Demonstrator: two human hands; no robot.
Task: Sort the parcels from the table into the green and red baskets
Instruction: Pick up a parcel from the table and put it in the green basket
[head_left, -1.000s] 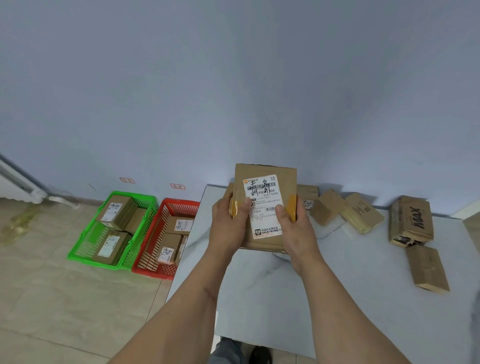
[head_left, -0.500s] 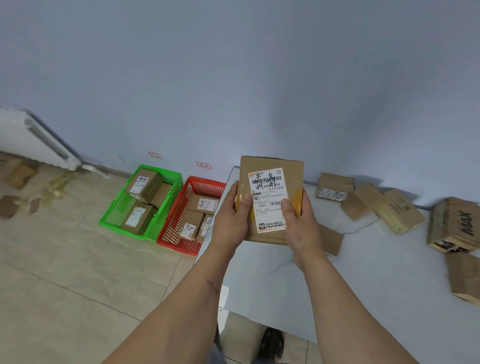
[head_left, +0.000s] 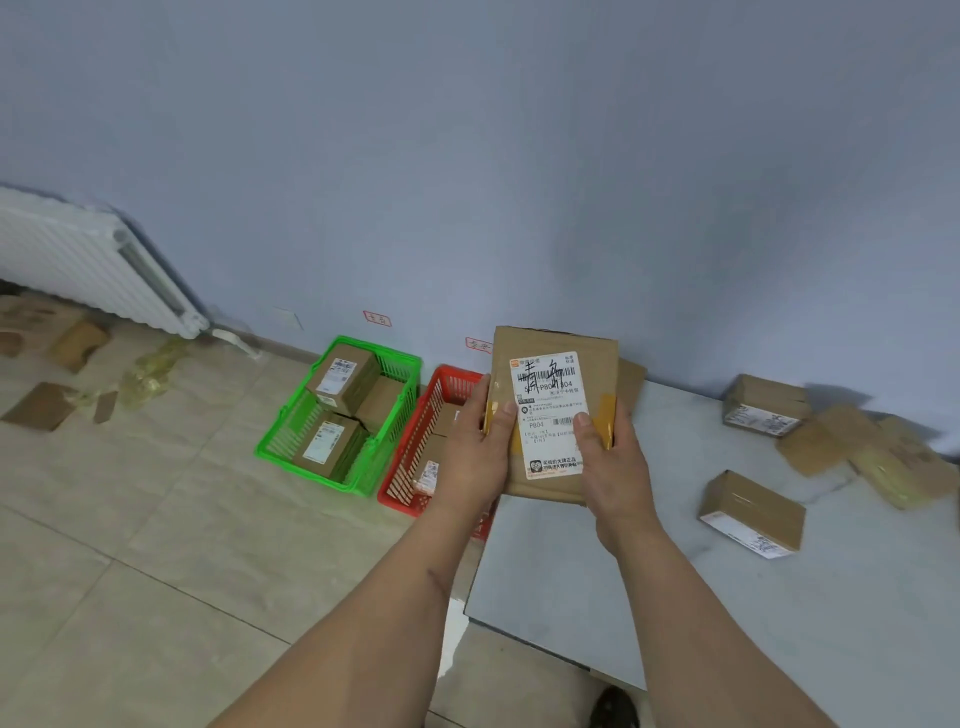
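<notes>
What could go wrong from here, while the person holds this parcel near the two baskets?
1. The baskets stand side by side: the parcel, held by the left hand and right hand, could land in the red basket instead of the green basket, or the reverse.
2. Both baskets already hold parcels; a dropped one could bounce out onto the floor.

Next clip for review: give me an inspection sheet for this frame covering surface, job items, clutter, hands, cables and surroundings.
Surface: grey table, loose parcels toward its far right.
Job's things: held parcel, label facing the camera; green basket and red basket on the floor, both with parcels inside; parcel on table.
Clutter: cardboard scraps and plastic wrap on the floor.
Hands: left hand and right hand both grip the held parcel.
Cables: nothing seen.
Surroundings: white radiator, blue-grey wall, tiled floor.
</notes>
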